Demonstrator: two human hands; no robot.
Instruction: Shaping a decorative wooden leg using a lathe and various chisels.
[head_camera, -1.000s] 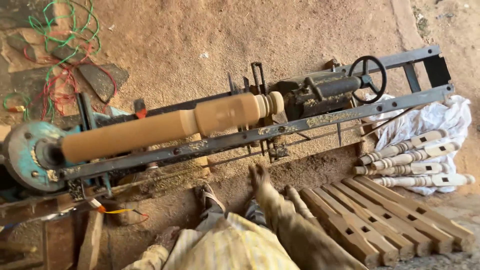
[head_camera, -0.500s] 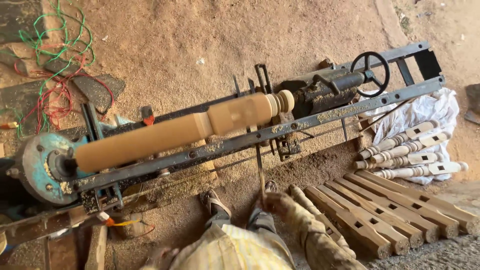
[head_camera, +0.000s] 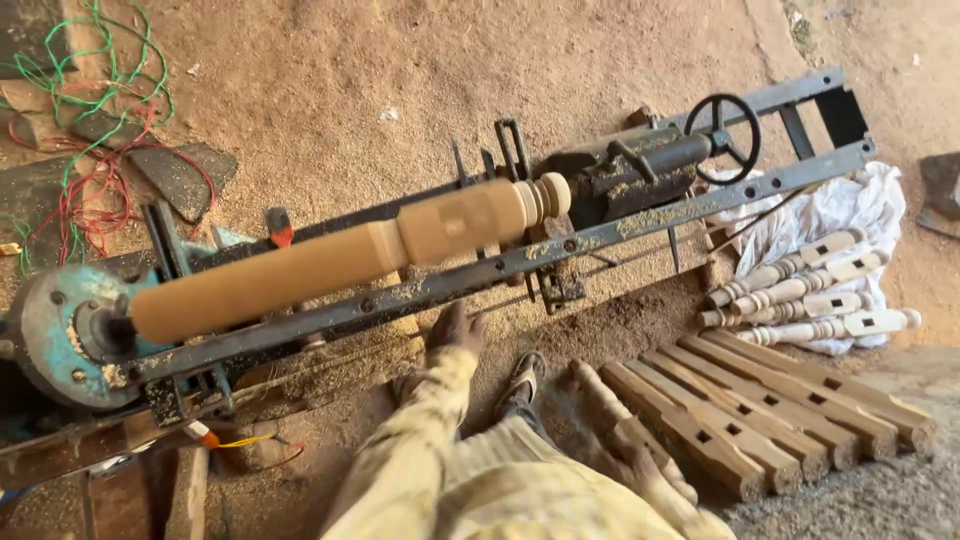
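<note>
The left hand (head_camera: 455, 330) reaches down toward the lathe's lower rail (head_camera: 480, 275), just beside it, fingers loosely curled and holding nothing that shows; whether it touches the metal I cannot tell. The right hand (head_camera: 625, 455) lies low by the rough wooden blanks (head_camera: 760, 415), and its grip is too blurred to read as apart or clamped. Above the left hand, the workpiece (head_camera: 340, 265) sits mounted between the blue-green headstock (head_camera: 60, 335) and the dark tailstock (head_camera: 635, 180) with its black handwheel (head_camera: 722, 135). By the look of it the turning is partly done: the long left stretch is already round and smooth, a square block remains in the middle, and a few beads are cut at the right end, so most of the shaping seems left. Four pale, finished spindles (head_camera: 800, 295) rest on white cloth (head_camera: 850, 205), well apart. Fine sawdust (head_camera: 400, 80) covers the floor; tangled red and green wires (head_camera: 80, 130) lie far left.
</note>
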